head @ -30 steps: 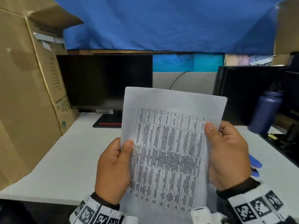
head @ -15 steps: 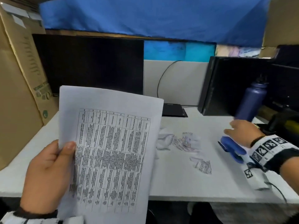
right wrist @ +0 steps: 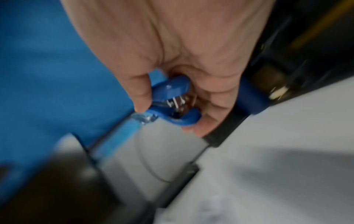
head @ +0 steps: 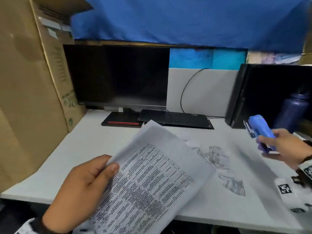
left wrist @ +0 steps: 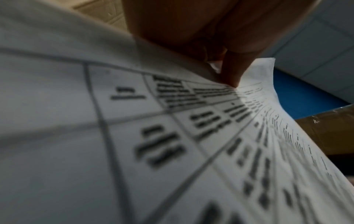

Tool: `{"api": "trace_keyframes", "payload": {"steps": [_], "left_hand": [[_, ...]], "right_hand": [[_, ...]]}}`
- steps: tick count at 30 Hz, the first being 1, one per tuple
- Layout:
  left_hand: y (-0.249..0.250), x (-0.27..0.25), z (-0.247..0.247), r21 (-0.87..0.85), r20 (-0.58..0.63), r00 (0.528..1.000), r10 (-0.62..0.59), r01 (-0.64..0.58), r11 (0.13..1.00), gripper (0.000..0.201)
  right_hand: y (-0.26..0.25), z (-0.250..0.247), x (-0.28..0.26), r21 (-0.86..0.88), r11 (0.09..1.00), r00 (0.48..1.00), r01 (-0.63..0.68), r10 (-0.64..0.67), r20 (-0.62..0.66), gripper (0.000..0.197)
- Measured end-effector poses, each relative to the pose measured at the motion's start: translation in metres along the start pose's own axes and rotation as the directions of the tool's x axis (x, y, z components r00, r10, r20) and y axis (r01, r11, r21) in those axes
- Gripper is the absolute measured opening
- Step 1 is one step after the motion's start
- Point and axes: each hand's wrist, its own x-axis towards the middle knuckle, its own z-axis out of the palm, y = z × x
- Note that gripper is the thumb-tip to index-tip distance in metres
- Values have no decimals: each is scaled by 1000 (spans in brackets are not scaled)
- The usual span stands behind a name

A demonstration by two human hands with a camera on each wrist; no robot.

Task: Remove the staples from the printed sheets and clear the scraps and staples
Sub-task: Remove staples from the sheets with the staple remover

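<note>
My left hand (head: 94,179) pinches the left edge of the printed sheets (head: 152,181), held tilted over the near side of the white desk (head: 94,142). The left wrist view shows the thumb pressed on the same printed sheets (left wrist: 134,136), close up and blurred. My right hand (head: 285,147) grips a blue stapler (head: 260,130), lifted above the desk's right side. In the right wrist view the fingers curl round the blue stapler (right wrist: 172,97), metal showing between its halves. Torn printed scraps (head: 216,156) and another scrap (head: 236,186) lie on the desk between my hands. No staple is visible.
A dark monitor (head: 116,76) stands at the back with a black keyboard (head: 175,119) in front of it. A cardboard box (head: 30,92) walls the left side. A black computer case (head: 263,93) and a dark blue bottle (head: 293,110) stand at the right.
My right hand let go of the sheets, reached to the desk's right side and lifted the blue stapler. The left hand lowered and tilted the sheets.
</note>
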Motion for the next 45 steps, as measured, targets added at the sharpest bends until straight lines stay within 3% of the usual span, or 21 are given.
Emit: {"api": "trace_keyframes", "payload": {"steps": [2, 3, 6, 9, 14, 17, 18, 20, 24, 30, 33, 40, 45], "left_hand": [[5, 1, 7, -7, 23, 1000, 2, -2, 1000, 27], [9, 1, 10, 0, 38, 999, 8, -8, 1000, 26], [18, 2, 21, 48, 73, 997, 18, -21, 999, 24], [27, 3, 30, 146, 64, 997, 33, -42, 988, 20], [47, 4, 41, 208, 86, 995, 54, -71, 976, 16], [61, 3, 46, 230, 118, 990, 74, -100, 968, 13], [66, 3, 48, 236, 125, 989, 80, -108, 966, 12], [75, 3, 53, 237, 135, 987, 90, -120, 964, 11], [87, 5, 64, 238, 165, 981, 100, -138, 961, 8], [98, 3, 76, 248, 208, 970, 126, -177, 952, 14], [102, 0, 80, 245, 226, 964, 140, -195, 950, 17], [103, -7, 84, 254, 210, 967, 142, -194, 947, 19], [103, -10, 86, 273, 192, 967, 168, -217, 937, 21]], "right_hand": [[-35, 12, -30, 404, 911, 997, 83, -75, -36, 24], [-53, 17, -47, 527, 845, 996, 90, -88, -30, 35], [-89, 35, -92, 727, 678, 984, 111, -179, 17, 74], [-98, 57, -126, 824, 549, 955, 140, -294, 34, 56], [-85, 94, -146, 908, 393, 947, 149, -320, -17, 15], [-82, 101, -151, 955, 251, 952, 161, -295, -83, 21], [-85, 103, -155, 954, 237, 956, 184, -269, -118, 37], [-91, 103, -159, 927, 289, 956, 240, -238, -173, 62], [-90, 104, -167, 887, 350, 936, 301, -284, -206, 47], [-89, 102, -174, 752, 468, 873, 463, -387, -297, 69], [-89, 100, -179, 668, 493, 824, 558, -424, -375, 66], [-94, 98, -184, 676, 477, 818, 562, -444, -367, 66], [-93, 95, -183, 610, 545, 817, 575, -427, -389, 64]]}}
